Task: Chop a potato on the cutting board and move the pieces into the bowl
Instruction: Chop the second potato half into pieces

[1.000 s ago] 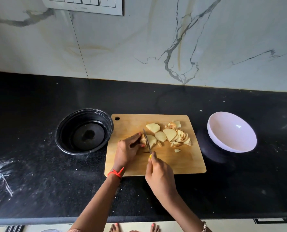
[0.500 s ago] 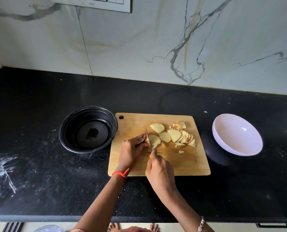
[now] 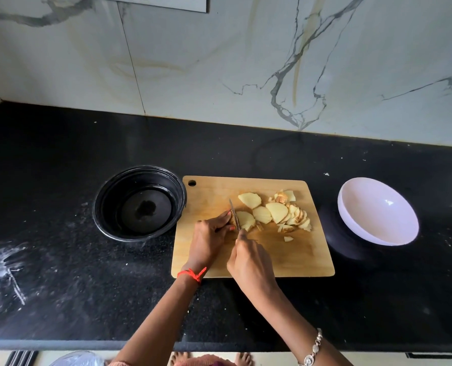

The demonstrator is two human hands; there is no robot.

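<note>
Two grips meet on the cutting board (image 3: pixel 285 260): your left grip (image 3: pixel 209 239) pinches the potato (image 3: pixel 231 221), your right grip (image 3: pixel 248 262) curls round the knife (image 3: pixel 234 215)

No writing, label, brand or number can be read anywhere, neither on the rectangular wooden cutting board (image 3: pixel 272 260) under the fingers (image 3: pixel 221 220) nor on the round white bowl (image 3: pixel 378 215) to their right.

Left hand (image 3: pixel 209 235) holds potato (image 3: pixel 243 220) on cutting board (image 3: pixel 285 257); right hand (image 3: pixel 248 260) grips knife (image 3: pixel 234 213), blade against potato. Slices (image 3: pixel 285 215) beside it. White bowl (image 3: pixel 376 211) right, black bowl (image 3: pixel 140 203) left.
</note>
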